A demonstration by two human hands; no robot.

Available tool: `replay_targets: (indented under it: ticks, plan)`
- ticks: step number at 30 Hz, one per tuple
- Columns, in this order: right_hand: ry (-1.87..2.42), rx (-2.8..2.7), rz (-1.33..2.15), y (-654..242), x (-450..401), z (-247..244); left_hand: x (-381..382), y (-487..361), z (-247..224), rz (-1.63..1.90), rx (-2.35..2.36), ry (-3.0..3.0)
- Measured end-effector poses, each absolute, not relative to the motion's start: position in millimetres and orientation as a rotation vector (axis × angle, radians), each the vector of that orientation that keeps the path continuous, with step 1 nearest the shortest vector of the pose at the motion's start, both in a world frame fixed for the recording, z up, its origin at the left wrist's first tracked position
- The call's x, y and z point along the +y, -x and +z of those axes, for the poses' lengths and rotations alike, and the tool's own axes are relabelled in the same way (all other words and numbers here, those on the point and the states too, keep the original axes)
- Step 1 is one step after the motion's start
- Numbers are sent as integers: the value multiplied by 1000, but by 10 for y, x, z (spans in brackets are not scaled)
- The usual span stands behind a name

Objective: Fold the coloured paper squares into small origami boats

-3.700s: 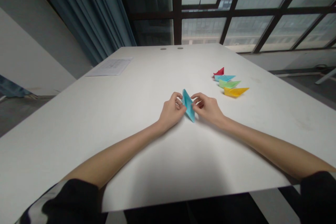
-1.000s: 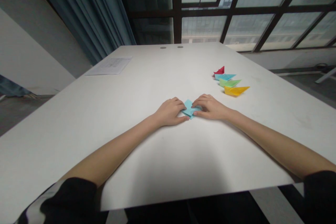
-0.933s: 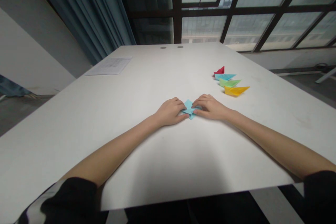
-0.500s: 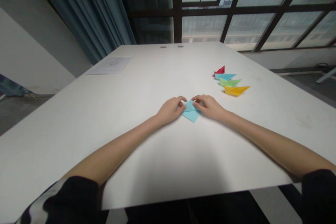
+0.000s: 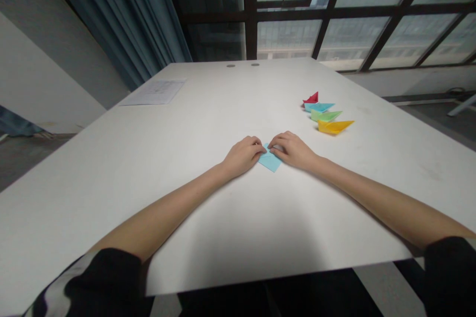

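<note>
A small light-blue sheet of origami paper (image 5: pixel 271 162), partly folded, lies on the white table with one corner pointing toward me. My left hand (image 5: pixel 245 153) is closed at its left side, thumb on the paper and fingers curled behind. On the other side, my right hand (image 5: pixel 292 148) pinches the upper right part of the paper between thumb and forefinger. The fingertips of both hands almost meet and cover part of the upper folds.
To the right stand folded paper boats in a row: red (image 5: pixel 311 99), blue (image 5: pixel 320 107), green (image 5: pixel 326 116) and yellow (image 5: pixel 335 127). A printed sheet (image 5: pixel 154 92) lies at the far left of the white table (image 5: pixel 208 218). Windows and a blue curtain (image 5: pixel 122 15) are beyond.
My right hand has shifted slightly left, bringing its fingertips closer to the left thumb over the paper's upper part. The boats stay where they were.
</note>
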State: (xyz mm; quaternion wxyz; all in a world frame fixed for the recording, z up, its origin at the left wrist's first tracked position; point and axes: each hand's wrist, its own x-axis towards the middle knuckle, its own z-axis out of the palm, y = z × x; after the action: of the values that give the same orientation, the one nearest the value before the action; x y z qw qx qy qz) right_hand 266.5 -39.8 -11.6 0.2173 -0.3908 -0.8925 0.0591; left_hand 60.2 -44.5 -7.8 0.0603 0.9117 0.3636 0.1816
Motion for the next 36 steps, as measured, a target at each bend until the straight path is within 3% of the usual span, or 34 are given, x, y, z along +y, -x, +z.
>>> replay_targets:
  ticks: [15, 36]
  plan:
    - [1000, -2552, 285, -2972, -233, -209, -368, -486, -117, 389, 1050, -2910]
    - [864, -2551, 247, -2942, -327, -261, -359, -438, -163, 595, 863, -2834]
